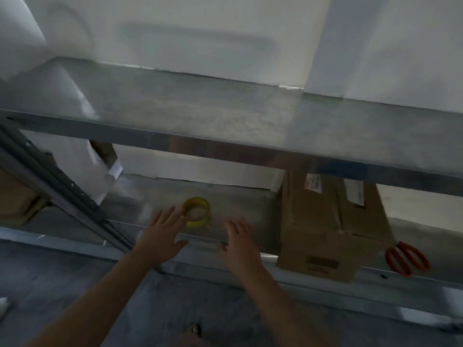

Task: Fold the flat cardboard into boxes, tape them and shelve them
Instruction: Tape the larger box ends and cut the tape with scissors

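Closed cardboard box (333, 226); yellow tape roll (196, 212)

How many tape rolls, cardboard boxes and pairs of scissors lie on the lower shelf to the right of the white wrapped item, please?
Tape roll: 1
Cardboard box: 1
Pair of scissors: 1
Total: 3

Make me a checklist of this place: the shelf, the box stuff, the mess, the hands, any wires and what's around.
Surface: lower shelf, grey metal, blurred.
Job's things: tape roll, yellow, on the lower shelf; cardboard box, closed, standing right of it; scissors, orange handles, right of the box.
Clutter: brown cardboard at far left, behind the upright.
Hands: left hand open, fingertips at the tape roll, contact unclear; right hand open, holding nothing.
Cables: nothing seen.
Surroundings: upper shelf, white wall, grey floor.
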